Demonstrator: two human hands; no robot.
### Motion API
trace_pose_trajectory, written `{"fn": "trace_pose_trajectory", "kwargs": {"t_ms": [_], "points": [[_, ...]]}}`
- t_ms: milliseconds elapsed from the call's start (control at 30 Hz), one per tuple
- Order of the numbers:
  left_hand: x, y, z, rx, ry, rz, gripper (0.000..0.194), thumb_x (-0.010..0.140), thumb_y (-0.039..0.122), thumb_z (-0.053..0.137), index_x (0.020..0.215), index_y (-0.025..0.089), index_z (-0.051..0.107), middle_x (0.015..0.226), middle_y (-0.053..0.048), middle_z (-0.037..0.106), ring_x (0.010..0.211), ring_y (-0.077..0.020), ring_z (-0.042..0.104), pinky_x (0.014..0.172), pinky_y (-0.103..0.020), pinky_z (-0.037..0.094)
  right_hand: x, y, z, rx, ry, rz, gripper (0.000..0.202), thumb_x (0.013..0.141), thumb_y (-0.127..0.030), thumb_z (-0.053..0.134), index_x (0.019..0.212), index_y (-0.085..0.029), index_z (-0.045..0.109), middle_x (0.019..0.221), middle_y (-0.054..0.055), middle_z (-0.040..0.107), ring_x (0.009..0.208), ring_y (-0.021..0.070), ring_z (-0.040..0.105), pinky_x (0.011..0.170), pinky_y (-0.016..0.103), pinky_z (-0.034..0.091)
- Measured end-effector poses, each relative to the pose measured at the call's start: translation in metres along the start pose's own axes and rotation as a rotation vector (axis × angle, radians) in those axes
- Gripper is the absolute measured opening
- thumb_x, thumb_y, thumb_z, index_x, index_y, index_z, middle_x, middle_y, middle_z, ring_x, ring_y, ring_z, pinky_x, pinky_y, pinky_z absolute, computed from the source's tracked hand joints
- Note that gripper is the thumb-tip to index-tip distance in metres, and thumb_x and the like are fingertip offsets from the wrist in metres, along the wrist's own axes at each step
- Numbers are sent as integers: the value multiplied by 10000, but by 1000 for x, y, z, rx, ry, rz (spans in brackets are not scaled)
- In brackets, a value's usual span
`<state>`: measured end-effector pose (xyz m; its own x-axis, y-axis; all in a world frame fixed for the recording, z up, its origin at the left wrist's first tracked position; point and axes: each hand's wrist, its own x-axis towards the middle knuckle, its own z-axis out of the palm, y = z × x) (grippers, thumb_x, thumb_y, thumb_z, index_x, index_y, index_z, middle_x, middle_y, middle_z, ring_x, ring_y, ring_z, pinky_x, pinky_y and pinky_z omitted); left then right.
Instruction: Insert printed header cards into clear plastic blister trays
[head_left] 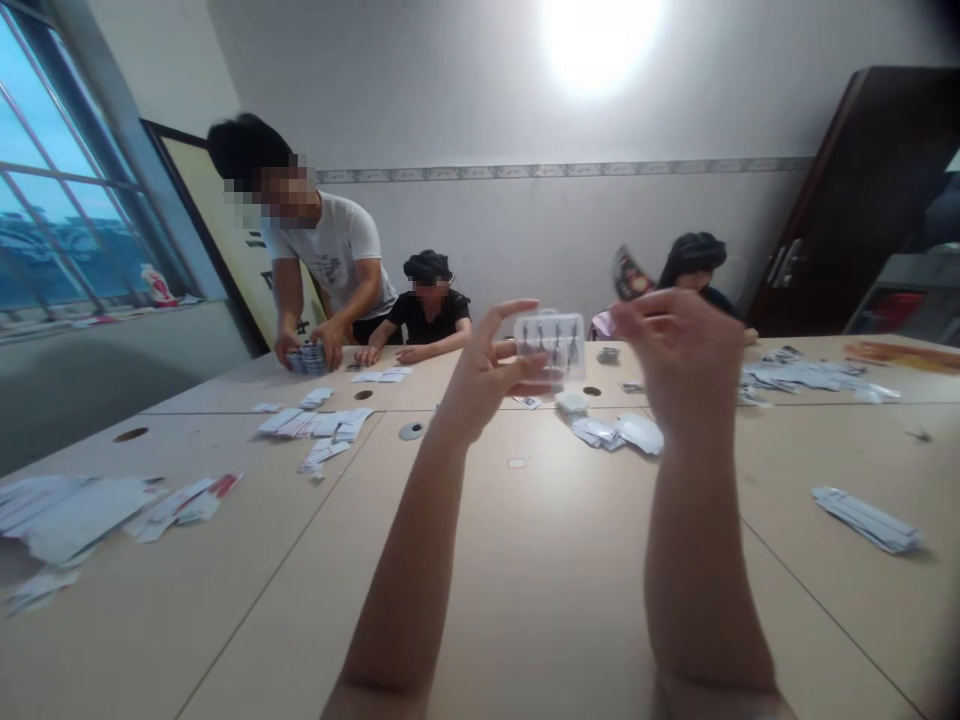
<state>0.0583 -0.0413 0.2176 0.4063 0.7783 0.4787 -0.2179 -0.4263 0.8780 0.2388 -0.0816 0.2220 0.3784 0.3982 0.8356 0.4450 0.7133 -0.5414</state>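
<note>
My left hand [491,365] is raised above the table and grips a small clear plastic case [551,348] by its left side and lower edge. Several dark, thin items stand in a row inside the case. To the right, at about the same height, my right hand [679,335] pinches a dark, curved piece [631,276] with red and light printing, held up and apart from the case. What that piece is cannot be made out, as it is blurred.
White paper slips lie on the table [555,560] at left [82,510], beyond my hands [619,432] and at right [868,520]. A standing person [330,240] holds a stack [307,358]; two other people sit at the far edge.
</note>
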Motion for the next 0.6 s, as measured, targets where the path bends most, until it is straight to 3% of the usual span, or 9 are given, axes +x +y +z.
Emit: {"fn": "trace_pose_trajectory", "kwargs": {"t_ms": [67,133,233,300,433,600], "points": [[2,7,-4,61,23,39,546,774,255,773,1269,246,543,928,-23,754,831,-216,769,676,-264,639,0,-10,-2,148,164,-19,214,820,-392,751,767,-223,631,741,-8,590,650,161,636,609,326,560],[-1,13,-9,90,60,59,539,772,266,778,1258,237,547,916,-24,754,818,-210,768,653,-247,636,-4,-21,-3,230,216,-58,122,874,-364,682,868,-267,607,837,0,599,711,169,644,621,331,586],[-12,19,-17,125,108,59,555,769,286,786,1261,234,535,942,-34,751,788,-207,766,575,-217,620,-16,-32,-5,283,127,-93,227,877,-338,661,1087,-327,577,997,10,612,763,166,632,610,324,605],[-20,21,-20,157,110,57,541,769,290,785,1246,234,537,974,-41,744,765,-206,762,517,-205,604,-21,-33,-5,285,22,-86,325,861,-325,673,1170,-325,573,1001,10,620,759,162,632,601,319,606],[-22,17,-17,181,120,81,502,790,297,766,1228,240,528,940,-32,720,740,-199,750,482,-206,597,-19,-24,-4,175,-144,-2,295,857,-309,686,1149,-291,648,903,-7,662,686,144,663,632,315,599],[-16,7,-8,141,74,54,420,774,278,777,1145,207,593,958,-35,683,829,-223,739,566,-274,645,-10,-11,-6,147,-7,33,243,808,-286,753,1042,-248,699,869,-1,720,665,153,679,615,317,580]]}}
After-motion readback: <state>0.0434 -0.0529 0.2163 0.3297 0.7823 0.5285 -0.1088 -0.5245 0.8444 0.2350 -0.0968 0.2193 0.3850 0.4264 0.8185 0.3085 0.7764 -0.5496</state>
